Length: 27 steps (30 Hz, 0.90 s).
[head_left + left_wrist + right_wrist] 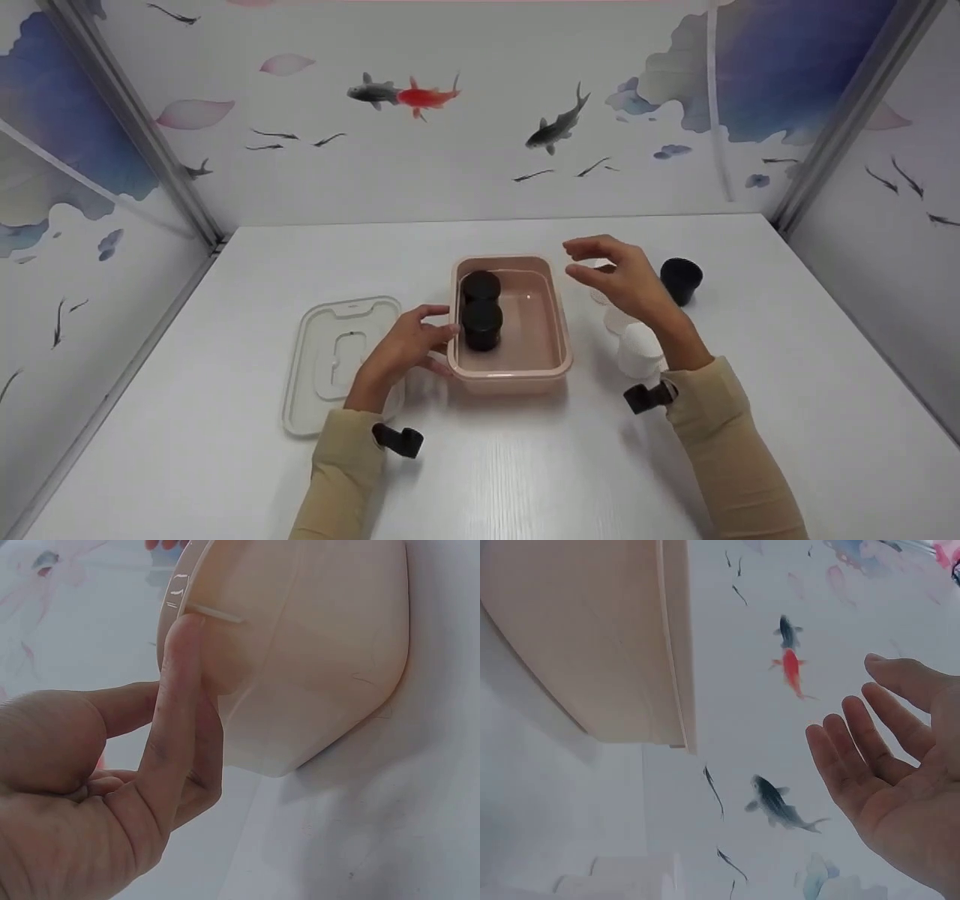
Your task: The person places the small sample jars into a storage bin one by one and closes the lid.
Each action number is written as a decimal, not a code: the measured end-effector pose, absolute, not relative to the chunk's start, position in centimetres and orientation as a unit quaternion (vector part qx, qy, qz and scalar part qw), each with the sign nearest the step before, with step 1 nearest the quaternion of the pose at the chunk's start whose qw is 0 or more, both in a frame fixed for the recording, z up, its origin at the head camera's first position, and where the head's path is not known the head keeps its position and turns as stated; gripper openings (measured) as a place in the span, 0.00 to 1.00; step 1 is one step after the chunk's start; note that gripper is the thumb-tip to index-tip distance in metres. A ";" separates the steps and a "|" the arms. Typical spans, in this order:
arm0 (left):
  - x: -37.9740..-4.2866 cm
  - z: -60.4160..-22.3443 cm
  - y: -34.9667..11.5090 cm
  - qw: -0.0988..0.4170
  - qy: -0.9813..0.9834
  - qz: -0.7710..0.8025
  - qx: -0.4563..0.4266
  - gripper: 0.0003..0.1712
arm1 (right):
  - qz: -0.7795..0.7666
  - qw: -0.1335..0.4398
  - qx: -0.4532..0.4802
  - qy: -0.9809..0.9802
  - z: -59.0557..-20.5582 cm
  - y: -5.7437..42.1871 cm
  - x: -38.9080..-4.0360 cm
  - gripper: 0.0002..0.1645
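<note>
A pink plastic box (527,367), lidless, stands mid-table in the head view. Two black lidded jars stand one behind the other along its left inner side: a front jar (481,324) and a back jar (481,287). My left hand (409,341) holds the box's left rim, with fingertips against the outer wall in the left wrist view. To the right of the box, my right hand (619,277) hovers in the air with thumb and fingers apart, holding nothing. Below and behind it are white cups (640,351), partly hidden by the hand and wrist.
A pale rectangular lid (304,375) lies flat on the left, partly under my left forearm. A black cup (681,279) stands at the right, beyond my right wrist. Printed panels with fish wall in the white table (510,480) at the back and sides.
</note>
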<state>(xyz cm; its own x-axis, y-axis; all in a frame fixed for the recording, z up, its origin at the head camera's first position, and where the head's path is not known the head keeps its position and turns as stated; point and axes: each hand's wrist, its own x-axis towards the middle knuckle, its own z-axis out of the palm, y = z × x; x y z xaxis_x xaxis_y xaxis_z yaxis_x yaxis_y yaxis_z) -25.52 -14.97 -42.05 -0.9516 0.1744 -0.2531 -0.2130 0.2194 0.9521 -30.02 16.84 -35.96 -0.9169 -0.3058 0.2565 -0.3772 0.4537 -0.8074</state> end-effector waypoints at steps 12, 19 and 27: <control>-25.8 -42.2 -14.5 0.155 0.770 0.619 -0.021 0.33 | 0.491 0.118 0.117 -0.855 -36.3 21.6 -30.1 0.27; -25.6 -42.2 -14.9 0.154 0.762 0.629 -0.012 0.33 | 0.501 0.175 0.064 -0.845 -37.1 23.8 -30.9 0.30; -25.5 -42.1 -15.1 0.158 0.762 0.628 -0.011 0.33 | 0.512 0.211 0.010 -0.833 -38.5 26.6 -32.0 0.28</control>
<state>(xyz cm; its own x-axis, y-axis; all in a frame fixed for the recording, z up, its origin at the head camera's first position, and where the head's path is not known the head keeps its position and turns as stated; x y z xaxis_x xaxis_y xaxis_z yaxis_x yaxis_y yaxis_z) -25.48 -15.05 -42.10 -0.9497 0.1825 -0.2544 -0.2149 0.2113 0.9535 -32.03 26.55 -38.47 -0.9107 0.2003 0.3612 -0.2320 0.4755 -0.8486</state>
